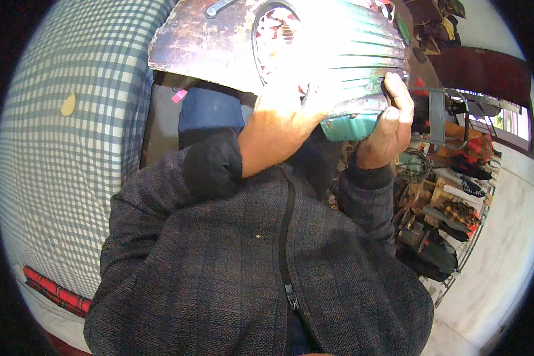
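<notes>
A green ribbed metal housing (362, 65), like an electric motor's body, stands tilted over the worn wooden board (202, 50) in front of me. Strong glare whitens much of it. Its round end on the left has a dark rim, with reddish and white material inside. My right hand (391, 121) grips the lower right edge, fingers curled round the ribs. At the lower left of the round end is my left hand (282, 121), touching the housing. Glare washes out its fingers, so their grip is unclear.
A grey wrench (219, 7) lies at the board's far edge. Left is a checked cloth-covered surface (65, 166) with a yellowish scrap (69, 105). A metal-framed chair or stand (438, 115) is at right, beside a cluttered rack of clothes and shoes (457, 207).
</notes>
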Motion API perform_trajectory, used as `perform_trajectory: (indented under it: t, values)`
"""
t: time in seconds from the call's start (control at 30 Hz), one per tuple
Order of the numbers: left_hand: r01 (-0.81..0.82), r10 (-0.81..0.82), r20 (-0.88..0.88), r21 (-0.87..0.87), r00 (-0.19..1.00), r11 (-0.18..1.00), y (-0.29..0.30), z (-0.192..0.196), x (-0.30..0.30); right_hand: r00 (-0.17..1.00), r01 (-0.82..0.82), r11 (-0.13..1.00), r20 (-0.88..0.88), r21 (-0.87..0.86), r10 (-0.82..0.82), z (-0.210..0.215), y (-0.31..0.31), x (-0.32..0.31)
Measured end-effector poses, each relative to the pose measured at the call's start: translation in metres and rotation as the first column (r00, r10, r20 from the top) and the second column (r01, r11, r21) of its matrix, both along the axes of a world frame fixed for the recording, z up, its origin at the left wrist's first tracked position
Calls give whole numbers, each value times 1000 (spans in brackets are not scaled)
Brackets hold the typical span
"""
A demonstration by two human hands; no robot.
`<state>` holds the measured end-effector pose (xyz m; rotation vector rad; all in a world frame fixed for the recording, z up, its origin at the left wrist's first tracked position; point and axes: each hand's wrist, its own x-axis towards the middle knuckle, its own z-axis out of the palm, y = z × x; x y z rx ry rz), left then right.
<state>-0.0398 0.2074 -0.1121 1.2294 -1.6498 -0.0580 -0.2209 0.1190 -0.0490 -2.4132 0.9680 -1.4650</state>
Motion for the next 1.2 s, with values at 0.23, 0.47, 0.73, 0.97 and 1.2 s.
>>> perform_trajectory:
  t: [0.23,0.47,0.73,0.97,1.2]
  values:
    - [-12,7,94,53,996,999,-1,4,4,1000,21,998,6,-56,-21,2,3,10]
    - [36,-53,299,62,953,997,-16,-2,42,985,147,989,-91,-2,-147,5,22,22]
    - [132,-134,66,44,989,990,-41,9,69,985,157,976,-90,148,-144,13,50,29]
    - [320,-45,-653,310,756,895,-30,32,57,949,308,942,35,131,-315,25,16,-35]
    - [375,34,-842,275,539,885,-12,35,68,927,-143,748,353,648,-129,3,-40,-78]
